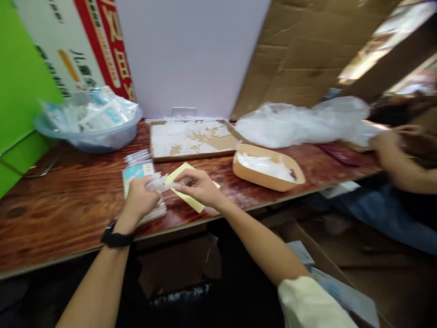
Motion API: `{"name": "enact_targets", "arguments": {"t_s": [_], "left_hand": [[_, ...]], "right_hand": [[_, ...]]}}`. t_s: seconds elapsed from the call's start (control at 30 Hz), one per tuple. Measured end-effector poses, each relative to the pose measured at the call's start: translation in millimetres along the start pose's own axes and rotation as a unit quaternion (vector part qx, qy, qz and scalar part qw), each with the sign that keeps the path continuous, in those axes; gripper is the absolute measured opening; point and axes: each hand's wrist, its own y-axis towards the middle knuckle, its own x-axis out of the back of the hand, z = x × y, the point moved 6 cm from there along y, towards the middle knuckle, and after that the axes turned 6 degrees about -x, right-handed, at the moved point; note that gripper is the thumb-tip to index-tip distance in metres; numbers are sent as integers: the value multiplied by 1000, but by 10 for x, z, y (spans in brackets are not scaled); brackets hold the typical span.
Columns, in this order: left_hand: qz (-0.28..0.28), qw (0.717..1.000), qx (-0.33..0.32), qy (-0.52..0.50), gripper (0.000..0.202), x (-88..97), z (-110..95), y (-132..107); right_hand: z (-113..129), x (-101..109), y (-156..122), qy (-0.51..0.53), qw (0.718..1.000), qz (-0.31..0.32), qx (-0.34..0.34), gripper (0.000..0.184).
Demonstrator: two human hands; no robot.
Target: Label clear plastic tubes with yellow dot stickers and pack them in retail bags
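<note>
My left hand (pixel 139 200), with a black watch on its wrist, is closed around a clear plastic sleeve (pixel 157 182) just above a stack of printed packets (pixel 136 174). My right hand (pixel 201 186) pinches the other end of the same sleeve over a yellow pad (pixel 191 200) on the wooden table (pixel 61 205). The picture is blurred, so what is inside the sleeve cannot be made out.
A tan tray (pixel 268 177) of white pieces stands to the right. A flat cardboard tray (pixel 191 139) of white pieces lies behind, with a blue basin (pixel 92 136) of packets far left and clear bags (pixel 300 120) far right. Another person's hand (pixel 387 146) reaches in at right.
</note>
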Motion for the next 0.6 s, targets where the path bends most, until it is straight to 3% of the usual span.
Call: {"name": "enact_targets", "arguments": {"t_s": [0.1,0.27,0.43,0.53,0.6], "left_hand": [[17,998,-54,8,5,-55,-29,-13],[11,996,-86,29,3,-31,-61,-71],[0,981,-125,146,10,-17,-116,-114],[-12,975,-128,180,13,-13,-102,-124],[-21,979,-109,168,10,7,-60,-112]], "right_hand": [[12,-85,-8,-5,1000,9,-9,17],[-21,-153,9,-7,998,10,-63,22],[-101,-201,20,-5,989,48,-138,38],[-148,-229,8,3,984,58,-166,47],[-145,-237,8,0,988,53,-144,46]]}}
